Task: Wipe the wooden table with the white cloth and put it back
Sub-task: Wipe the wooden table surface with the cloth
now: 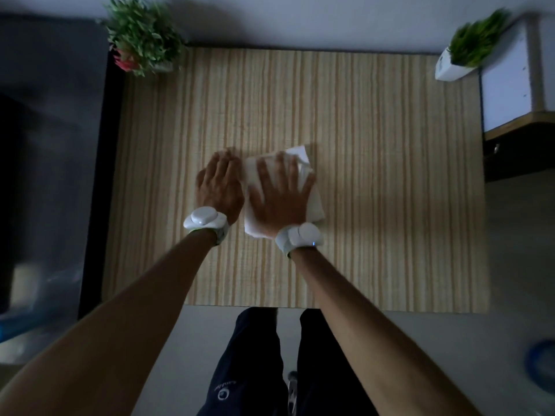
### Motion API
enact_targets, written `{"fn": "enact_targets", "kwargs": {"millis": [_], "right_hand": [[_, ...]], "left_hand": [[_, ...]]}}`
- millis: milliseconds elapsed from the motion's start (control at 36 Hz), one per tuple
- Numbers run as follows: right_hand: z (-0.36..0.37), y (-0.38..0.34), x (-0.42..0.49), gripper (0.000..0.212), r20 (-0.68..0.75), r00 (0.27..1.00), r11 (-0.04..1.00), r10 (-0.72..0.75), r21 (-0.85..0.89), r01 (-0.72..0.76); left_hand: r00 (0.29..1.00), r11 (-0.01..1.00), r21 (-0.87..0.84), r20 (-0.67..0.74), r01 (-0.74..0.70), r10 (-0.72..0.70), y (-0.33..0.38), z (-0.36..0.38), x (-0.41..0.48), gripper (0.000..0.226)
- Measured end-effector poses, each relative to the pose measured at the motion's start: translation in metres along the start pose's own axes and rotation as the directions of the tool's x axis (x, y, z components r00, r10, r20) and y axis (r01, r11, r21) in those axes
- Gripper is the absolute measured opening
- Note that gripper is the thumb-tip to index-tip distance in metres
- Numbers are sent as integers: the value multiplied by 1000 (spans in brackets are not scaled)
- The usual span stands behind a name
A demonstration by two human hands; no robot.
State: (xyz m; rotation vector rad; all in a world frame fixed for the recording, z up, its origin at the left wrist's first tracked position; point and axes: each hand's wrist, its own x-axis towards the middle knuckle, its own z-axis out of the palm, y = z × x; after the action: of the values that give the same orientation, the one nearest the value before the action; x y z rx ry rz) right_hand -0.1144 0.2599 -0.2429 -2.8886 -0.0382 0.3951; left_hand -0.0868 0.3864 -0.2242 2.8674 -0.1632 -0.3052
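Note:
The white cloth [313, 205] lies folded near the middle of the wooden table [375, 139], whose top has pale lengthwise stripes. My right hand [282, 193] is pressed flat on the cloth with its fingers spread, covering most of it. My left hand [220, 181] rests flat on the bare wood just left of the cloth, its fingers together and touching the cloth's left edge. Both wrists wear white bands. The cloth's far right corner and right side show past my fingers.
A green potted plant with a pink pot [141, 34] stands at the table's far left corner. A second plant in a white pot [468, 52] sits at the far right corner beside a white cabinet [507, 85]. A dark edge runs along the table's left side.

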Motion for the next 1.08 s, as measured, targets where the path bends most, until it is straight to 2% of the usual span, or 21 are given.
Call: {"fn": "enact_targets", "kwargs": {"millis": [28,56,167,278,333,389,472,500,583,722,861,917,1000,1083], "right_hand": [[5,8,6,65,-26,999,999,-39,16,40],[2,16,16,67,-47,999,998,-20,62,23],[0,47,28,65,-135,972,981,193,17,-193],[6,37,-13,64,-130,954,962,271,-2,-273],[8,17,-20,57,-95,966,970,242,34,-239],[10,3,-18,58,-66,989,988,130,92,-123],[9,6,6,67,-79,994,998,-70,2,71],[4,10,18,64,-101,993,998,-61,1,62],[-5,28,33,61,-99,991,995,90,-29,-93],[-2,29,-15,68,-90,961,965,262,1,-263],[5,-11,-19,51,-44,997,995,69,72,-66],[4,-10,3,56,-63,998,998,8,70,-3],[0,8,31,64,-37,995,995,92,31,-91],[5,19,18,62,-31,990,981,135,146,-129]], "left_hand": [[1000,1000,8,5,-11,11,-1,0,-1,49],[1000,1000,13,12,-16,16,-1,0,-2,49],[1000,1000,-19,23,-3,3,-2,-2,1,47],[1000,999,-43,-12,23,-23,3,1,2,47],[999,999,-33,-20,41,-42,6,5,1,47],[999,999,-12,-22,47,-47,5,7,2,47],[1000,999,47,-3,0,0,-1,6,2,55],[1000,998,58,6,-8,8,-1,4,2,56],[999,999,53,40,3,-5,1,0,4,54],[998,999,43,59,21,-24,8,-6,3,55],[992,995,95,116,29,-40,16,-10,5,54],[994,994,106,104,13,-24,15,-13,6,54],[996,993,120,93,-10,-1,13,-16,3,55],[993,995,103,116,4,-16,16,-20,2,58]]}}
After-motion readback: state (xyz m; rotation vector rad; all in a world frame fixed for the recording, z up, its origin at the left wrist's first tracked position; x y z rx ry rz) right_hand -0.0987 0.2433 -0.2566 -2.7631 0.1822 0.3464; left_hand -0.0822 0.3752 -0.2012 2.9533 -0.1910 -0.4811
